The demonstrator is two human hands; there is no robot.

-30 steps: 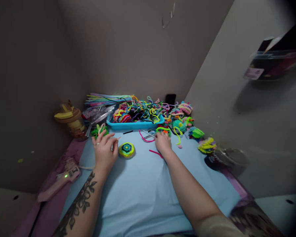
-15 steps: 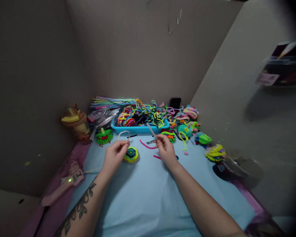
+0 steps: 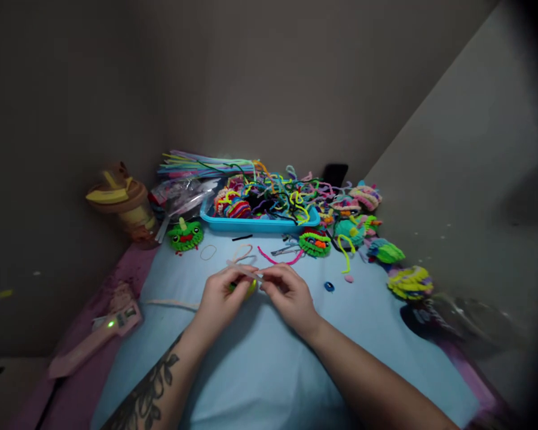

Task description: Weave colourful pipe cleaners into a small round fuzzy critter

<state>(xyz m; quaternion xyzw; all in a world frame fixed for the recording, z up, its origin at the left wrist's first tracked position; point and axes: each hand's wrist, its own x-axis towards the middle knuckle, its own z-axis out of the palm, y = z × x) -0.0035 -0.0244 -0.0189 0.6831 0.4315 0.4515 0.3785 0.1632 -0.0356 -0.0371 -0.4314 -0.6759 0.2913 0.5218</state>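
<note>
My left hand (image 3: 222, 294) and right hand (image 3: 292, 295) — both closed in a pinch — hold a pale stick (image 3: 244, 271) between them above the cloth-covered desk (image 3: 255, 370), partly hiding a yellow disc (image 3: 251, 289). A blue tray (image 3: 260, 225) heaped with pipe cleaners (image 3: 301, 209) sits beyond.

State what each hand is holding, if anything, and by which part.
The right hand apparently holds a pale strip by its right-hand end; the left hand is at the strip too, but what it pinches cannot be told.

Two hands (image 3: 219, 298), one held stick (image 3: 242, 270), one blue tray (image 3: 260, 226), one lidded cup (image 3: 128, 206), one pink tool (image 3: 89, 346)
</note>
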